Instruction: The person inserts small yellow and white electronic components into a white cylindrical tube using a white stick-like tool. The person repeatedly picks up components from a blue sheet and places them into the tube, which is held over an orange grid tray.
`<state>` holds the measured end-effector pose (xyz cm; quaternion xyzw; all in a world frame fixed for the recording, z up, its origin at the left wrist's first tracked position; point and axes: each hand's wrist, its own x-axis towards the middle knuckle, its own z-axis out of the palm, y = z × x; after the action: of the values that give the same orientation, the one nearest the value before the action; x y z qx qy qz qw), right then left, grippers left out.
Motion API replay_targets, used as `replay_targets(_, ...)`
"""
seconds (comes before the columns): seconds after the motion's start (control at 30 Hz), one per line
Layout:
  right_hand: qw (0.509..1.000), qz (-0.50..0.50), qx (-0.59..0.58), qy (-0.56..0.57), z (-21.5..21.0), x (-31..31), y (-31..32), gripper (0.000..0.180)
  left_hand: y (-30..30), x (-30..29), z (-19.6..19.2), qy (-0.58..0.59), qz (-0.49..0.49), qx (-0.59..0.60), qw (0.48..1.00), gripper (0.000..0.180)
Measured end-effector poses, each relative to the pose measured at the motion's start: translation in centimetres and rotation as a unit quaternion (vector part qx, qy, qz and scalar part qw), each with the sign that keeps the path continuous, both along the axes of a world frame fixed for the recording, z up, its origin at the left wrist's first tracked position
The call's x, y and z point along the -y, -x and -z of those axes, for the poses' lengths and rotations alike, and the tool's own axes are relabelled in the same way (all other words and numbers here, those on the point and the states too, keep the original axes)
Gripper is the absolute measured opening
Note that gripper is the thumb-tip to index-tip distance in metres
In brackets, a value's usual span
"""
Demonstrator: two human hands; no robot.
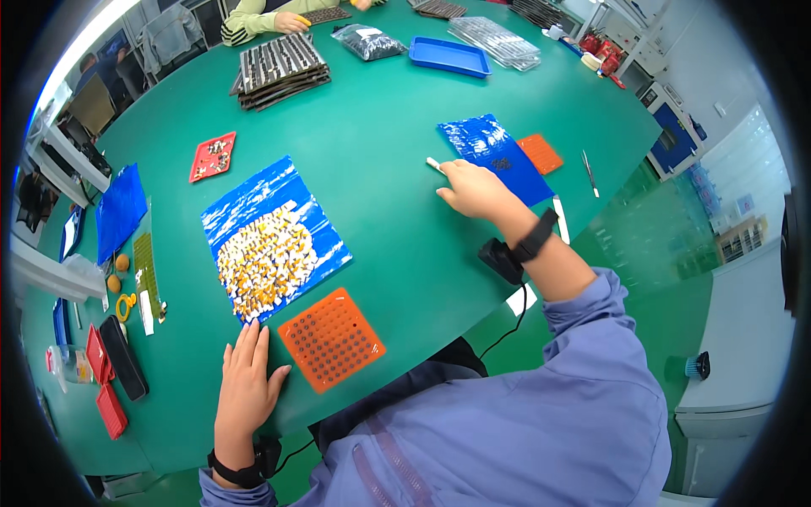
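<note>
Rests the left hand (245, 372) flat on the green table (380, 211), just left of the orange tray (336, 302) — fingers straight, thumb apart, tips at the lower edge of a blue sheet (279, 182). Has on that sheet, beyond and left of the orange tray, a heap of white and yellow bits (269, 258). Holds the right hand (481, 190) well beyond and right of the orange tray, thumb apart from the fingers, fingertips at a short white stick (433, 163) — cannot tell whether pinched or only touched. Has dark round pieces (342, 353) in many holes of the orange tray.
</note>
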<state>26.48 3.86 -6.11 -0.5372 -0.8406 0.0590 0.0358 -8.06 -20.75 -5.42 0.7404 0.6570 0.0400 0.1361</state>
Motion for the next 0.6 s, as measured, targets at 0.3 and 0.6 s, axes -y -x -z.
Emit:
replay_targets(0.3, 0.999, -0.019, 0.025, 0.039, 0.6, -1.1, 2.9, 0.021, 0.7, 1.1, 0.5, -0.065, -0.003, 0.006, 0.998, 0.054)
replay_targets(0.6, 0.632, 0.008, -0.662, 0.402, 1.0, 4.9, 3.6, 0.007, 1.2, 2.0, 1.5, -0.092, -0.027, 0.072, 0.993, 0.049)
